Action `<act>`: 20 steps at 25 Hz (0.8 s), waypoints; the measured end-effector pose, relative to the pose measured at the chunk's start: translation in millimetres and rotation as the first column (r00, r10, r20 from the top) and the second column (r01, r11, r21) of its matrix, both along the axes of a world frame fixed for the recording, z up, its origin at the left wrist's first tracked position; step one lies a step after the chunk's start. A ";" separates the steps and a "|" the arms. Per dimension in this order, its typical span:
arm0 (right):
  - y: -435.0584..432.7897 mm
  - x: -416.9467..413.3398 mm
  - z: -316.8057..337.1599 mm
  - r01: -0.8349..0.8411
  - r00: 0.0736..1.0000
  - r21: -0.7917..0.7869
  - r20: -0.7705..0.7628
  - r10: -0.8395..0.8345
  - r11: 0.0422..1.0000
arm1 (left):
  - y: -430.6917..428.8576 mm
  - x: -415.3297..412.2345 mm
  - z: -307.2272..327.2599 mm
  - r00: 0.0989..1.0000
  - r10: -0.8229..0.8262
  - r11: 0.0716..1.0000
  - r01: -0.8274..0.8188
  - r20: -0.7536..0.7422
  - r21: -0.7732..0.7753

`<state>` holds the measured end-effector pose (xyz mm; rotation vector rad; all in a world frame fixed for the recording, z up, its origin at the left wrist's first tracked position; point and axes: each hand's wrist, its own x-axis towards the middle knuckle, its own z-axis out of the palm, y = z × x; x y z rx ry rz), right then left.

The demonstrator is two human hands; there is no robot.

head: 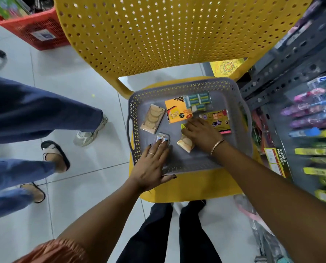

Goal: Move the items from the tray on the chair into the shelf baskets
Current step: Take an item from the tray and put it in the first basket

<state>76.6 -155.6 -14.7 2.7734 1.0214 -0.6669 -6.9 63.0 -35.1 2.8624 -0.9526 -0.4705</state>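
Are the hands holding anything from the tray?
Nothing lifted. Left hand fingertips press the small clear packet's top; right hand covers a biscuit-print packet, grip hidden.

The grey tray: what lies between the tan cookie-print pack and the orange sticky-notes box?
Nothing; in the head view only bare grey tray floor separates cookie-print pack and orange sticky-notes box.

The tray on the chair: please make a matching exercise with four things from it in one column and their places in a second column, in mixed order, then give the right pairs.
Things:
1. orange sticky-notes pack
2. small clear case
3. brown patterned pack
4. pack of blue erasers

Places:
A. under the left hand's fingertips
B. far side of the tray, overlapping the orange pack's corner
C. nearest the tray's left handle
D. middle of the far half, left of the erasers

Pairs: 1-D, 2-A, 3-C, 4-B
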 end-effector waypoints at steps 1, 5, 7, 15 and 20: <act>-2.0 -0.3 3.5 0.050 0.999 0.039 0.004 -0.050 0.998 | -0.6 0.3 1.7 1.000 -0.001 1.000 0.001 -0.001 0.003; -9.5 -1.6 28.2 0.278 0.960 0.172 -0.095 -0.265 0.945 | -0.3 1.1 8.2 1.000 -0.004 1.000 0.003 -0.019 -0.026; -15.0 -0.6 46.6 0.372 0.928 0.205 -0.108 -0.357 0.905 | -0.2 3.9 17.4 1.000 -0.002 1.000 0.002 -0.029 -0.019; -55.7 27.6 199.0 0.512 0.827 0.441 -0.020 -0.562 0.737 | -33.7 73.4 105.9 0.995 -0.055 0.984 0.068 0.080 -0.163; -97.4 2.7 361.1 0.575 0.653 0.566 0.118 -0.748 0.591 | -124.3 128.2 210.5 0.893 -0.256 0.889 0.368 0.372 -0.273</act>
